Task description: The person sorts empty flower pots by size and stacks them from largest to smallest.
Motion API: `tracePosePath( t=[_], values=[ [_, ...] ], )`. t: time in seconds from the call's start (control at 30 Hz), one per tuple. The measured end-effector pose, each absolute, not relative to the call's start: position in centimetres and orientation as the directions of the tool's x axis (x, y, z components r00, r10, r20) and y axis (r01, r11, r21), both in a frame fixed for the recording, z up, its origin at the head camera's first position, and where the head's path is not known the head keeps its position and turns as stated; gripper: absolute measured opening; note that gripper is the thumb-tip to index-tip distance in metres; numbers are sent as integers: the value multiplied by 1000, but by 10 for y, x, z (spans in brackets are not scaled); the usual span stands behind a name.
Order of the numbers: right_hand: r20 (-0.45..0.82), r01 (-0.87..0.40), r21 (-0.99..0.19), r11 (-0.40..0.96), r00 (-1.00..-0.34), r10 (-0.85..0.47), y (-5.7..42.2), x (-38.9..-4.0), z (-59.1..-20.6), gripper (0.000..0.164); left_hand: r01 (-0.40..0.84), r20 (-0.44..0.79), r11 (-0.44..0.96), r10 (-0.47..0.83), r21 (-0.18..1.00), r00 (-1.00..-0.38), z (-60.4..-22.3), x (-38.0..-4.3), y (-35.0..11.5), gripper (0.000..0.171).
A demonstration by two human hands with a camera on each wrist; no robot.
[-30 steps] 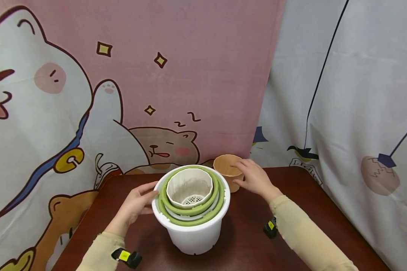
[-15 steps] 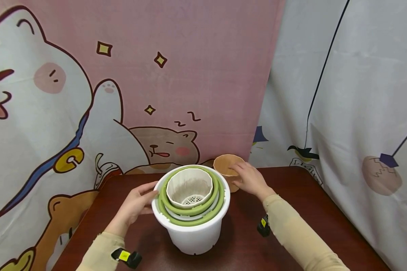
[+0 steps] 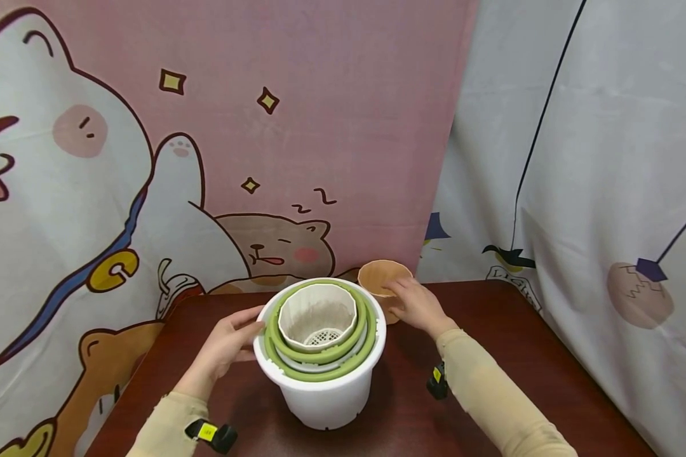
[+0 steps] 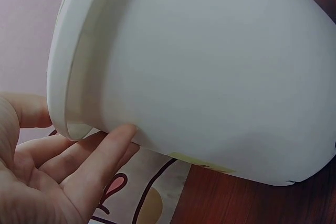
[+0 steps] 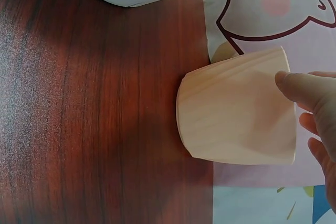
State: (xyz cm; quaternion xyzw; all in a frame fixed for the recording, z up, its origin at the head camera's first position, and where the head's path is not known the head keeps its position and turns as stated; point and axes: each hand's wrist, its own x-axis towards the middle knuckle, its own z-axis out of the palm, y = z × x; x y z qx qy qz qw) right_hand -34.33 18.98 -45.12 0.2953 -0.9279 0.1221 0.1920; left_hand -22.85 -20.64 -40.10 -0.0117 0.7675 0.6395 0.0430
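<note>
A large white flower pot (image 3: 326, 403) stands upright on the table, with green-rimmed pots (image 3: 371, 346) nested inside it. Innermost is an off-white ribbed pot (image 3: 303, 317) with a perforated base. My left hand (image 3: 228, 343) holds the white pot's rim at its left side, digits above and below the rim in the left wrist view. An orange-tan flower pot (image 5: 236, 108) stands upright behind and to the right. My right hand (image 3: 417, 304) is at its rim, thumb over the outer wall and fingers spread loosely over the mouth.
The dark red-brown wooden table (image 3: 434, 406) carries both pots. A pink and white cartoon-printed cloth (image 3: 343, 127) hangs behind the table's back edge, close to the orange-tan pot. More pale cloth (image 3: 577, 190) hangs along the right side.
My right hand has moved a little left, farther over the orange-tan pot's mouth. The left hand keeps its place at the white pot's rim, and the pots stand as before.
</note>
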Motion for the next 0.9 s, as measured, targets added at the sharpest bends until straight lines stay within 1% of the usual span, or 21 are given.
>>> tracePosePath(
  t=[0.33, 0.43, 0.73, 0.9],
  values=[
    [376, -587, -157, 795, -779, -501, 186, -344, -456, 52, -74, -82, 183, 35, 980, -996, -401, -229, -207, 45],
    [380, -591, -140, 795, -773, -508, 185, -343, -458, 49, -72, -79, 183, 35, 981, -996, -402, -229, -207, 45],
    [469, -567, -88, 819, -749, -468, 186, -339, -468, 37, -65, -75, 173, 50, 983, -996, -403, -229, -207, 46],
    [542, -560, -80, 825, -719, -435, 187, -335, -474, 26, -58, -70, 172, 67, 983, -995, -402, -228, -208, 47]
  ],
)
